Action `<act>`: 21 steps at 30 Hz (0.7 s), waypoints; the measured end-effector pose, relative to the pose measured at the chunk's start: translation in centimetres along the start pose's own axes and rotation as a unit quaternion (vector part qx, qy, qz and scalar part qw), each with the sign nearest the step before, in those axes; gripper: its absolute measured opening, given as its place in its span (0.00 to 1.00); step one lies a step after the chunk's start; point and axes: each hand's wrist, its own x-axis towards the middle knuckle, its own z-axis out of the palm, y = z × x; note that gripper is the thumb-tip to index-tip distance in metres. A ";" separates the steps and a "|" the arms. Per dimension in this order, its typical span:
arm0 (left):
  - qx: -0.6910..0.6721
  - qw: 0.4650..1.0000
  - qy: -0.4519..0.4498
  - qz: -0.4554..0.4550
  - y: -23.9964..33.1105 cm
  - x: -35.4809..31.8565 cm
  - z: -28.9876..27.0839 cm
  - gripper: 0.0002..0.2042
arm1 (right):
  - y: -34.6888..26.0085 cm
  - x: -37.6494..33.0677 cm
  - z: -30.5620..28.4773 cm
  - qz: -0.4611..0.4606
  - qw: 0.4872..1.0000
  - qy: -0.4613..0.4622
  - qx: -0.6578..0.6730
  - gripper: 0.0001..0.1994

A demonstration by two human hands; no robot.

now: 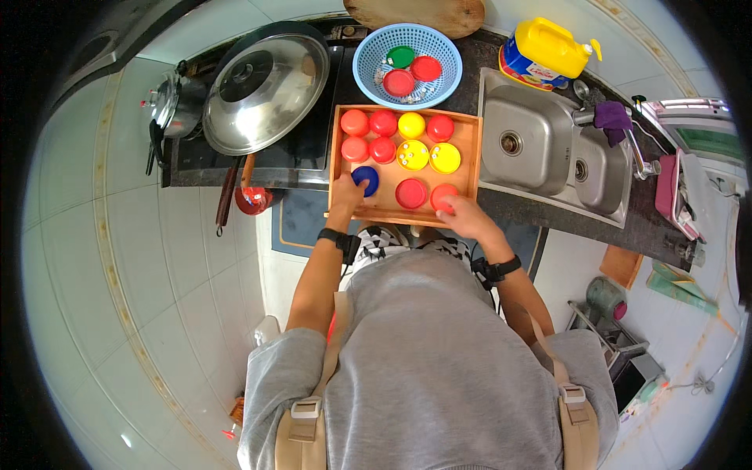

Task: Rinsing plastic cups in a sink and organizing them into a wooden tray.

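Observation:
A shallow wooden tray (407,211) holds several round plastic cups in red, yellow and blue. My left hand (345,196) is closed on a blue round cup (365,182) at the tray's near left, thumb on top. At the near right, my right hand (468,218) has its fingers curled on a red round cup (443,196). Between them sits an open red cup (411,193). Small white pieces lie in two yellow cups, one on the left (412,155) and one on the right (445,158). Smooth red domes and one yellow dome (411,125) stand in the rows behind.
Behind the tray is a blue plastic basket (366,88) with green and red round pieces and small white bits. A lidded pan (270,94) rests on the stove at left. On the right are a double sink (526,117) and a yellow jug (544,47).

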 end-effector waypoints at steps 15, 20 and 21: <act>0.149 0.954 -0.184 0.182 -0.3 -3.3 -3.2 0.27 | -3.5 7.9 8.1 0.148 0.982 -0.057 -0.107 0.27; 0.127 0.941 -0.168 0.264 -1.8 -2.0 -3.7 0.28 | -6.3 10.7 8.9 0.147 0.981 0.018 -0.125 0.28; 0.133 0.935 -0.159 0.286 -1.7 -1.9 -3.8 0.29 | -5.7 11.0 9.4 0.150 0.981 0.019 -0.125 0.28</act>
